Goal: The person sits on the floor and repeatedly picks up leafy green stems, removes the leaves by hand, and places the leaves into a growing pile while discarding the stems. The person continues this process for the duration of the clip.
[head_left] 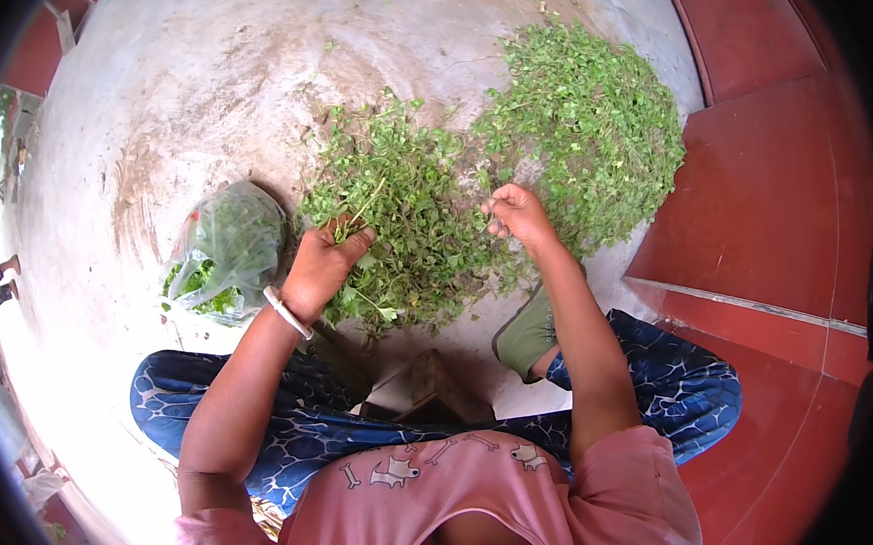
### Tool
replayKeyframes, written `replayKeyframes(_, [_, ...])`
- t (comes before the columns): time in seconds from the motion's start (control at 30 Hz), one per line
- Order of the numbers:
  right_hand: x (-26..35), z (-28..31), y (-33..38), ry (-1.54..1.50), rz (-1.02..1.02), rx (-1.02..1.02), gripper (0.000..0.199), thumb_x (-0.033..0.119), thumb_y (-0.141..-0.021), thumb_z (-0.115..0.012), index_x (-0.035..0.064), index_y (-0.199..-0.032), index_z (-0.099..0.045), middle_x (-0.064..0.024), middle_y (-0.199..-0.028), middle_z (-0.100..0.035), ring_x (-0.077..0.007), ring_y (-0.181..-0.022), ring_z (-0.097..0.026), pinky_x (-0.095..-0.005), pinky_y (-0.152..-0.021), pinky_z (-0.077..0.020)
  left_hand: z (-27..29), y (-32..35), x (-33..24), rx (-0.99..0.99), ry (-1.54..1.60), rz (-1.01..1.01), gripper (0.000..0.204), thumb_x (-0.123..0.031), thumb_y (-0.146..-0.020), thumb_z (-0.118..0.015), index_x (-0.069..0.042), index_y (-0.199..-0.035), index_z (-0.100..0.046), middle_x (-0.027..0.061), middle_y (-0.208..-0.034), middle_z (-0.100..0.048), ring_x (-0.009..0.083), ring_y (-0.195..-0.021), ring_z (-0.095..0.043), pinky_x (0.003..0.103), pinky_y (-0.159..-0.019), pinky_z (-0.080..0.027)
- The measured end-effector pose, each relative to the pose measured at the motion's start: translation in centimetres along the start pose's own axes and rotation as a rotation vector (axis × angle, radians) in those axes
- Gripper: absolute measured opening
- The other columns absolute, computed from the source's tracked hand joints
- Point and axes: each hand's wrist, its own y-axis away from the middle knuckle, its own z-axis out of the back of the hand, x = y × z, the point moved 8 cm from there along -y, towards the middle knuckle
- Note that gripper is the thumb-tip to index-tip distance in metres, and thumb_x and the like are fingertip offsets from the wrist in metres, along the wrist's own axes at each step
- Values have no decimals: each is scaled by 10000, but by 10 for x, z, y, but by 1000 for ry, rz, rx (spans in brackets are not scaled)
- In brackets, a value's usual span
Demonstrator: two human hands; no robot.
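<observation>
1 sprig (369,199) sat pinched between thumb and fingers of the left hand (323,266), over the left side of the near heap (414,226); its long axis slanted, free end pointing away and rightward. Right hand (518,218), by the heap's right edge: fingers curled narrow; could not tell if holding anything.

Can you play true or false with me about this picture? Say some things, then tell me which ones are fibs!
1. One leafy heap lies closer to the person than the other leafy heap. True.
2. The see-through bag has something green in it. True.
3. The right hand is inside the bag. False: the right hand is outside it, over by the heaps.
4. The left hand is at the closer heap. True.
5. The shirt is plain blue. False: the shirt is pink, with cartoon dogs.
</observation>
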Motion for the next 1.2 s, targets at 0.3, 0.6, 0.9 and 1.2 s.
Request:
replayKeyframes(0.3, [60, -111, 65, 42, 77, 470, 99, 155, -882, -572, 57, -890, -562, -17, -733, -587, -63, -565, -507, -208, -499, -414, -17, 6, -24, -29, -466, -382, 250, -184, -824, -622, -39, -1027, -622, 188, -704, -607, 263, -590, -584, 350, -588, -472])
replayKeyframes(0.6, [62, -150, 78, 68, 79, 564, 130, 133, -859, -592, 30, -934, -566, -32, -753, -592, -74, -577, -513, -210, -520, -428, -11, 19, -8, -23, -657, -323, 270, -139, -740, -670, -30, -980, -611, 200, -688, -602, 321, -578, -574, 377, -571, -475])
replayKeyframes(0.9, [51, -149, 49, 256, 13, 618, 120, 138, -845, -587, 30, -898, -582, -44, -766, -609, -95, -575, -576, -239, -506, -446, 15, 16, 1, -117, -449, -109, 203, -113, -721, -624, -32, -906, -620, 154, -716, -620, 270, -666, -618, 348, -626, -477])
replayKeyframes(1.2, [71, -33, -67, 959, 229, -257, 229, 257, -867, -553, 142, -1056, -612, -75, -1154, -560, -264, -950, -592, -389, -823, -462, 7, 16, 1, 55, 13, -60, 185, -179, -917, -553, 1, -939, -593, 7, -809, -606, 75, -759, -492, 232, -694, -411])
